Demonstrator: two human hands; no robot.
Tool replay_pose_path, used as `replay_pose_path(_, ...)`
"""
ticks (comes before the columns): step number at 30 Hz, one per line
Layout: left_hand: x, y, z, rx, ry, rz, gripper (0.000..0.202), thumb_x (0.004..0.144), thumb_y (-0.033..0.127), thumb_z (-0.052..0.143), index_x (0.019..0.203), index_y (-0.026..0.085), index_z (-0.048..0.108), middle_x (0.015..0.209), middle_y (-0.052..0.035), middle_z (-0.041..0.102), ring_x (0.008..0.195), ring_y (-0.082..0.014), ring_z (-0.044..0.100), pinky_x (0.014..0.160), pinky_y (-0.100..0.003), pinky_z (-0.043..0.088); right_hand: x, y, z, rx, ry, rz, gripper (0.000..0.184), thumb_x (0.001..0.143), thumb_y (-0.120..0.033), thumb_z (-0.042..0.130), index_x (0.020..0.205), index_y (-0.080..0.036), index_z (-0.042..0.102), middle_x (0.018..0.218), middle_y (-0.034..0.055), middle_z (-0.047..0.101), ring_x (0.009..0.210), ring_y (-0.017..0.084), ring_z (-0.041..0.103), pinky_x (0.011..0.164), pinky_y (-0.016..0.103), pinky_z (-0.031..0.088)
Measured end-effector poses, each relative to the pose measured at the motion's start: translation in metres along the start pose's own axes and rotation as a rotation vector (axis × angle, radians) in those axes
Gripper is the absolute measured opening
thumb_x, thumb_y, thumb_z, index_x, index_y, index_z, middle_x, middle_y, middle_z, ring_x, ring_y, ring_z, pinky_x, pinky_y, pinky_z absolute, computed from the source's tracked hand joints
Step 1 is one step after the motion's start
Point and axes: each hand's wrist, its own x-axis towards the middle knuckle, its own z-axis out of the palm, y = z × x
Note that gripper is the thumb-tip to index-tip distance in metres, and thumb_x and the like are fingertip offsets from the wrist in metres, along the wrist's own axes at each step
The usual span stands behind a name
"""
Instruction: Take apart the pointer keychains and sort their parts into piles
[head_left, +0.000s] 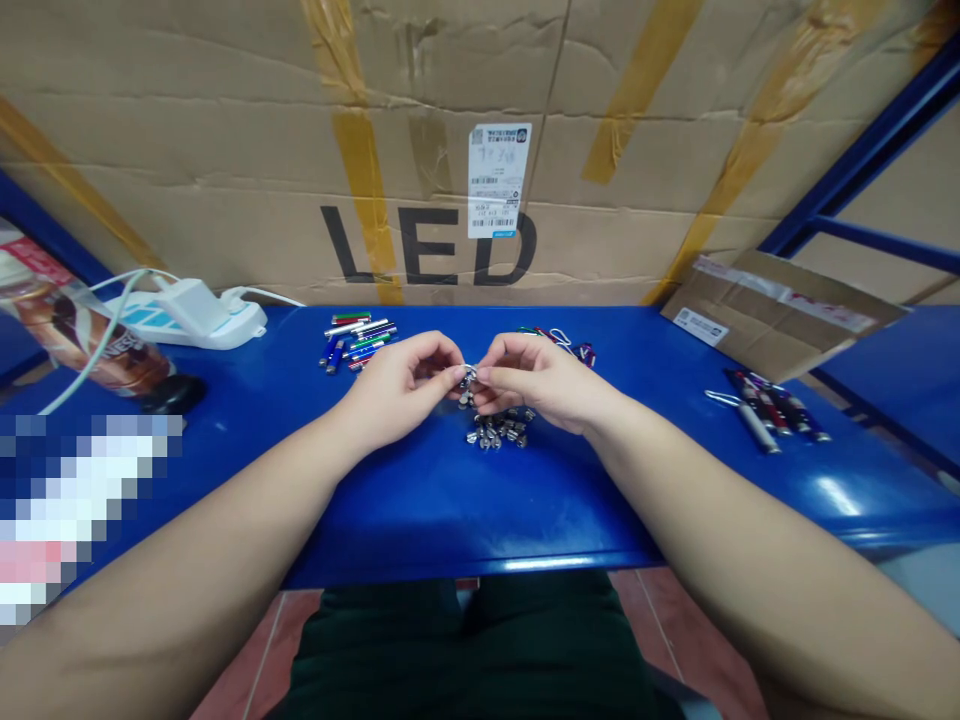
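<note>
My left hand [397, 385] and my right hand [536, 380] meet over the middle of a blue metal bench [480, 510]. Between their fingertips is a small metal keyring piece [467, 385], partly hidden by my fingers. Just below my hands lies a heap of small silver metal fittings [496, 432]. Short coloured metal pen-like tubes [358, 340] lie in a group beyond my left hand. A few cords with small clips [562, 345] sit beyond my right hand. Further right lies a group of dark pen-like tubes [772, 408].
A white power strip [187, 315] with a plugged-in white adapter and cables stands at the back left, near a black computer mouse [174, 393] and a plastic-wrapped drink bottle [82, 335]. A taped cardboard box [480, 130] rises behind the bench. Blue shelf framing [862, 170] stands right.
</note>
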Motion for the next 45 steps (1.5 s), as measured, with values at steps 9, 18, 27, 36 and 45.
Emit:
replay_pose_path(9,0.001,-0.002,0.001,-0.185,0.0,-0.025,0.031,0.078,0.041,0.083,0.09,0.017,0.066,0.089,-0.0066,0.077,0.086,-0.0221,0.075,0.082,-0.038,0.063,-0.001,0.001,0.003,-0.039,-0.049,-0.068,0.029,0.073,-0.03,0.085,0.072,-0.018,0.058,0.068,-0.0007,0.071,0.062,0.013,0.07,0.065,0.026,0.06)
replay_pose_path(18,0.001,0.0,0.002,-0.11,0.052,0.0,0.022,0.073,0.033,0.079,0.08,0.018,0.064,0.086,-0.0049,0.074,0.083,-0.0203,0.072,0.077,-0.034,0.062,-0.004,0.002,0.008,-0.222,-0.001,-0.191,0.03,0.08,-0.032,0.08,0.075,-0.02,0.054,0.072,0.0013,0.072,0.063,0.014,0.071,0.062,0.027,0.06)
replay_pose_path(27,-0.001,0.002,0.001,-0.124,0.031,-0.02,0.022,0.072,0.028,0.079,0.086,0.018,0.067,0.084,-0.0031,0.071,0.078,-0.0179,0.071,0.073,-0.031,0.061,-0.005,0.0,0.008,-0.33,0.008,-0.221,0.023,0.075,-0.025,0.067,0.07,-0.024,0.045,0.066,-0.0014,0.066,0.057,0.014,0.063,0.054,0.027,0.05)
replay_pose_path(36,-0.004,0.004,-0.001,0.112,0.05,0.182,0.014,0.078,0.027,0.076,0.087,0.017,0.072,0.088,-0.0052,0.074,0.079,-0.0179,0.07,0.076,-0.031,0.061,-0.008,-0.002,0.008,-0.93,0.141,-0.424,0.021,0.078,-0.02,0.06,0.066,-0.023,0.043,0.059,-0.0035,0.054,0.056,0.012,0.046,0.057,0.027,0.031)
replay_pose_path(45,-0.004,0.002,-0.002,0.091,0.015,0.232,0.014,0.082,0.027,0.079,0.089,0.017,0.073,0.086,-0.0051,0.076,0.075,-0.0166,0.07,0.073,-0.029,0.059,-0.012,-0.002,0.011,-1.134,0.09,-0.442,0.016,0.087,-0.014,0.06,0.076,-0.02,0.051,0.065,-0.001,0.061,0.057,0.013,0.05,0.059,0.025,0.03)
